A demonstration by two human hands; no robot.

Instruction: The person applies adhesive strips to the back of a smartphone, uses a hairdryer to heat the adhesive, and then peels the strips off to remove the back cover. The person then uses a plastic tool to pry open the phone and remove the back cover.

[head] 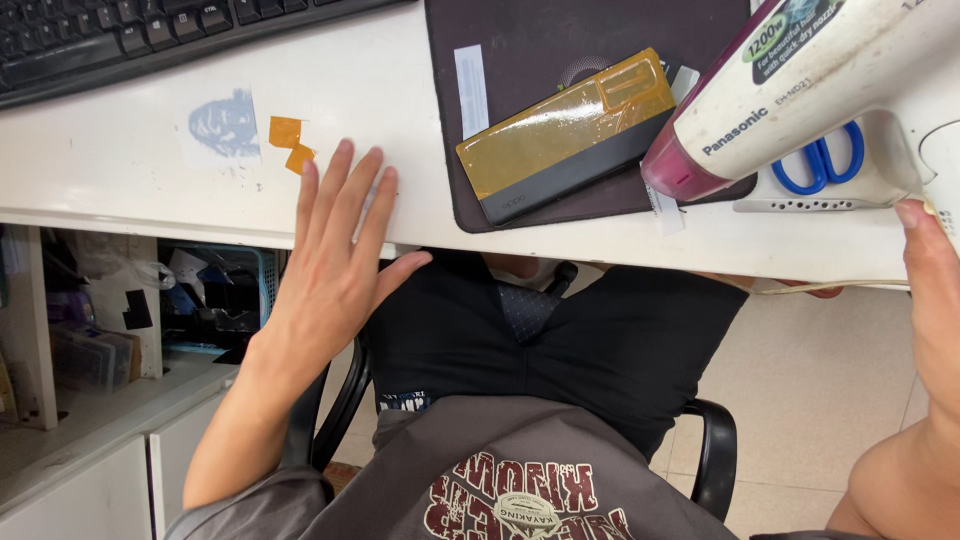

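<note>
My left hand [335, 250] lies flat and open on the white desk's [130, 160] front edge, fingers spread, just below two scraps of orange tape [290, 145]. My right hand [930, 280] grips the handle of a white hair dryer [800, 80] with a magenta nozzle ring. Its nozzle points down-left at a phone [565, 135] wrapped in amber film, lying back-up on a dark mat [540, 40]. The nozzle hangs just beyond the phone's right end.
A black keyboard [120, 30] sits at the far left of the desk. Blue-handled scissors [825, 165] lie behind the dryer. A small white strip [471, 90] rests on the mat. Under the desk stand a blue crate [215, 290] and low white shelving.
</note>
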